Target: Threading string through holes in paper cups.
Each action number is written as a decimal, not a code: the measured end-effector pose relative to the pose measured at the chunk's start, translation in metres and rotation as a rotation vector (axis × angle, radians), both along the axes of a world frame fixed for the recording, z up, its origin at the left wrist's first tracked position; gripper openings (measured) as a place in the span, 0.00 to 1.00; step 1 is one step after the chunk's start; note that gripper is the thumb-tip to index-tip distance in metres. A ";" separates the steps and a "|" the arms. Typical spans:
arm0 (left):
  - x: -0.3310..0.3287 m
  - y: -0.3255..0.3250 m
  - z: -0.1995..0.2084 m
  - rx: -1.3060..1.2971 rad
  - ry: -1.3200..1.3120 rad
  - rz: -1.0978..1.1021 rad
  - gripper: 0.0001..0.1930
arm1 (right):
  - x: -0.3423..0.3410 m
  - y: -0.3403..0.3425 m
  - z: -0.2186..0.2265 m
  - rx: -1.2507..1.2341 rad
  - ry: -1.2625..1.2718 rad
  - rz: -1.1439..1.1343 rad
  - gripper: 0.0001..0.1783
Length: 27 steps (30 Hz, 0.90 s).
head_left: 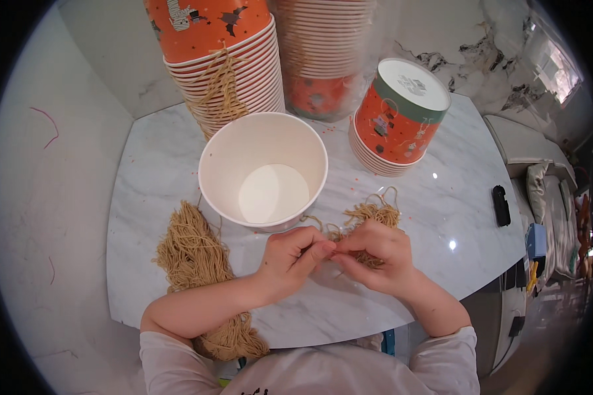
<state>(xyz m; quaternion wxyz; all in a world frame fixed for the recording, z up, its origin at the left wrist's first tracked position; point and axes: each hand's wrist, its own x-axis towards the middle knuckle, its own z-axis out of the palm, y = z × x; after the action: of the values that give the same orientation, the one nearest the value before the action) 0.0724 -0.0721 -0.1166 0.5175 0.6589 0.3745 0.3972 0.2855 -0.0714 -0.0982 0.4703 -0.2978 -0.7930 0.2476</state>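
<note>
My left hand (pixel 295 258) and my right hand (pixel 380 255) meet fingertip to fingertip just in front of the open white bucket. Both are closed in a pinch on thin beige yarn, mostly hidden by the fingers. Around and behind my right hand lies a small loose bunch of beige yarn (pixel 375 212), with loops sticking up. The round paper bucket (pixel 263 174) stands upright with its mouth toward me, and its white inside holds nothing. A thick hank of beige yarn (pixel 190 247) lies on the left, passing under my left forearm and down past the table's near edge.
All this is on a marbled table (pixel 445 243). Behind stands a tall stack of orange paper buckets (pixel 227 79) with yarn draped on it, beside a plastic-wrapped stack (pixel 323 59). Upside-down buckets (pixel 402 118) stand back right. A small black object (pixel 501 205) lies near the right edge.
</note>
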 end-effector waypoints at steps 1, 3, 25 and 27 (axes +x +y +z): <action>0.000 0.000 0.001 0.000 0.001 0.001 0.11 | -0.001 0.000 -0.001 0.000 0.001 0.001 0.13; 0.001 0.000 0.002 0.021 -0.039 0.010 0.12 | -0.002 -0.001 -0.002 -0.020 -0.009 -0.009 0.12; 0.003 0.005 -0.008 0.141 -0.197 -0.023 0.06 | 0.000 -0.005 0.000 -0.144 0.012 -0.073 0.01; 0.003 0.004 -0.009 0.096 -0.132 -0.003 0.04 | 0.000 -0.006 0.001 -0.133 -0.003 -0.071 0.02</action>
<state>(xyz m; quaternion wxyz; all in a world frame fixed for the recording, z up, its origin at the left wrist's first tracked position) 0.0752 -0.0684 -0.1258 0.5095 0.6558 0.3193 0.4565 0.2858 -0.0771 -0.0968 0.4569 -0.3569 -0.7642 0.2826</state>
